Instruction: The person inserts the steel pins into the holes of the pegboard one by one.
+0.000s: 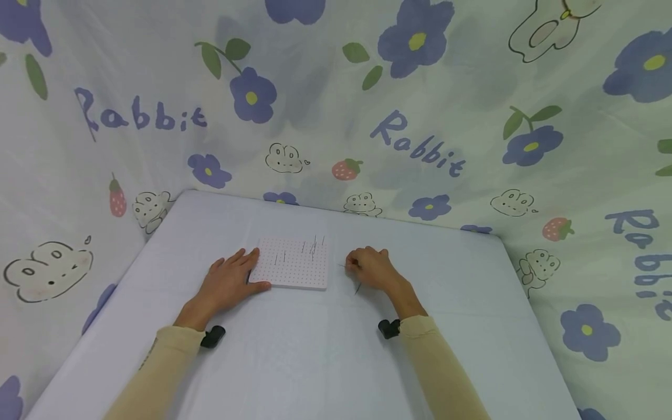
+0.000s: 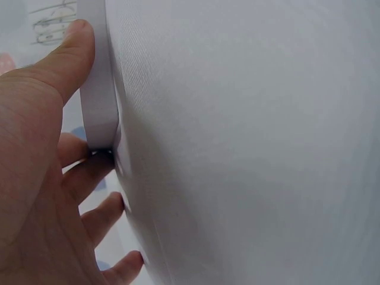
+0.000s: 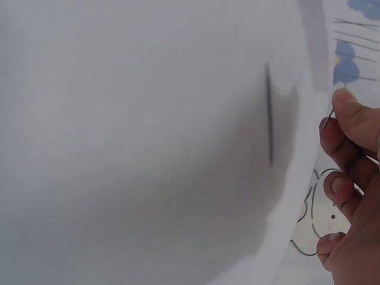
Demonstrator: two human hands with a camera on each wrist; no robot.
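A white pegboard (image 1: 291,277) with rows of small holes lies flat on the table. Several thin dark pins (image 1: 314,249) stand in it, mostly toward its far right corner. My left hand (image 1: 227,284) lies at the board's left side with fingers spread, the thumb on its near edge (image 2: 98,113). To the right of the board, my right hand (image 1: 371,268) pinches a thin dark pin (image 3: 328,118) between thumb and forefinger. One more pin (image 1: 358,289) lies on the table just below that hand, also seen as a dark pin (image 3: 269,116) in the right wrist view.
A white cloth covers the table (image 1: 310,361). Behind it and along its sides hangs a patterned curtain (image 1: 315,122) with flowers and rabbits. Black wrist cameras (image 1: 389,329) sit at both sleeve ends.
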